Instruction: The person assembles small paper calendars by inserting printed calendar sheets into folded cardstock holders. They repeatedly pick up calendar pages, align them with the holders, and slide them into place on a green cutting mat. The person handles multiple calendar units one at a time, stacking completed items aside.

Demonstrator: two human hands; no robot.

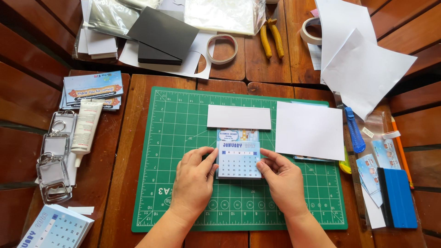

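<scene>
A small blue calendar card (238, 160) lies on a green cutting mat (174, 138), overlapping a printed card (238, 134) just above it. My left hand (195, 179) presses its fingertips on the calendar card's left edge. My right hand (284, 177) touches the card's right edge with thumb and fingers. A white rectangular strip (239, 117) lies just beyond the printed card. A white square sheet (310, 130) rests on the mat to the right.
Left of the mat lie a white glue tube (86, 128), clear keychain blanks (53, 160), a stack of printed cards (93, 89) and a calendar stack (55, 228). On the right sit a blue cutter (354, 131), a blue squeegee (398, 197) and an orange pencil (402, 151). Tape rolls (222, 48), yellow pliers (271, 36) and papers lie behind.
</scene>
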